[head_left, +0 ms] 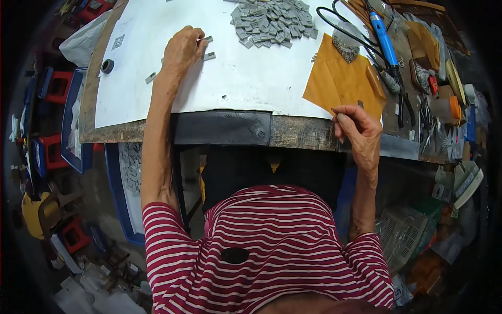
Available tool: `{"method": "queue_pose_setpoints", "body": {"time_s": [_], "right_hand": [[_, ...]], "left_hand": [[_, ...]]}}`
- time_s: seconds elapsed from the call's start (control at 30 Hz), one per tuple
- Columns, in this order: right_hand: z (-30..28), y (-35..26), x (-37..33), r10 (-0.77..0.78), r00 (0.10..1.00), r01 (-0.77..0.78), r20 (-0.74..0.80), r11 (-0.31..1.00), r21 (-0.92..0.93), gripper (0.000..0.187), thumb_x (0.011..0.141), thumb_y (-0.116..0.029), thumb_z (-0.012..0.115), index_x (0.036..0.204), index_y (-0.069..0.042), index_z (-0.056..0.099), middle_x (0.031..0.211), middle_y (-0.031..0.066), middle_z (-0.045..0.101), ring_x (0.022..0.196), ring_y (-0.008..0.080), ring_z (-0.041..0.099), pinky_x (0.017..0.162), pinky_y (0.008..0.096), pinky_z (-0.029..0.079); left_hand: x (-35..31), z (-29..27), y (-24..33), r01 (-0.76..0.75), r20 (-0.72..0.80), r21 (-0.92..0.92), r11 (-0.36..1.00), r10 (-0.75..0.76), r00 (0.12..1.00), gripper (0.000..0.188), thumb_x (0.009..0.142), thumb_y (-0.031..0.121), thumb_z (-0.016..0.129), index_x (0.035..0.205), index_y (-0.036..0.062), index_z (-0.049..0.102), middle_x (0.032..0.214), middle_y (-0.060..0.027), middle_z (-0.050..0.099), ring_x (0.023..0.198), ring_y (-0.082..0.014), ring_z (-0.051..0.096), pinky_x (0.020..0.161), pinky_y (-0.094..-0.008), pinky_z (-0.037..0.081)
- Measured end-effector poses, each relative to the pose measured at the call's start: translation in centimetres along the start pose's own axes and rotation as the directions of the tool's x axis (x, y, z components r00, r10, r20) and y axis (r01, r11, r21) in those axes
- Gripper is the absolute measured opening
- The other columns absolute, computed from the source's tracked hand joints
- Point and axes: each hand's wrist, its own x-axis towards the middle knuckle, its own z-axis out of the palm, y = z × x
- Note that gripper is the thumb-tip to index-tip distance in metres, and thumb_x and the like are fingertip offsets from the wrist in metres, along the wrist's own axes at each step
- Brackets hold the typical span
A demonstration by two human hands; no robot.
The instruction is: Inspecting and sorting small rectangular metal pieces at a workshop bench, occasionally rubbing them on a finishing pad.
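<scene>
On the white sheet (pixel 251 78) my left hand (pixel 183 49) is closed, its fingertips pinched at the end of a small grey rectangular piece (pixel 209 39). Two more such pieces lie close by: one grey piece (pixel 209 56) just below the fingers, another grey piece (pixel 150 78) left of my wrist. Over the table's front edge, at the lower corner of an orange-brown paper sheet (pixel 329 78), my right hand (pixel 361 131) holds thumb and forefinger together. Whatever is between them is too small to make out. A large heap of grey pieces (pixel 272 23) sits at the far middle.
A blue pen-shaped tool (pixel 384 39) with black cable lies at the right, beside a clear bag of small parts (pixel 346 44). A black ring (pixel 107 66) rests at the sheet's left. Below the table's left side stands a blue bin (pixel 116 183) with grey pieces.
</scene>
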Motion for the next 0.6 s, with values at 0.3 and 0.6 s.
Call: {"method": "queue_pose_setpoints", "body": {"time_s": [0.3, 0.6], "right_hand": [[-1.4, 0.3, -1.2, 0.015, 0.997, -0.015, -0.079, 1.000, 0.001, 0.013, 0.085, -0.002, 0.052, 0.094, 0.005, 0.059, 0.074, 0.0042, 0.056, 0.058, 0.0064, 0.050, 0.049, 0.0185, 0.039], [-2.6, 0.7, -2.3, 0.044, 0.987, -0.047, -0.156, 0.999, -0.013, 0.014, 0.085, -0.003, 0.052, 0.094, 0.005, 0.059, 0.073, 0.0049, 0.055, 0.057, 0.0071, 0.049, 0.049, 0.0192, 0.038]], "left_hand": [[2.4, 0.9, 3.4, -0.248, -0.009, -0.236, 0.940, 0.252, 0.968, 0.021, 0.076, -0.006, 0.057, 0.094, 0.0046, 0.060, 0.085, -0.0086, 0.056, 0.072, -0.0188, 0.058, 0.064, -0.0298, 0.047], [3.4, 2.8, 3.4, -0.311, -0.017, -0.290, 0.905, 0.321, 0.947, 0.020, 0.074, -0.002, 0.061, 0.092, 0.0064, 0.060, 0.088, -0.0103, 0.056, 0.078, -0.0269, 0.058, 0.070, -0.0336, 0.048]]}}
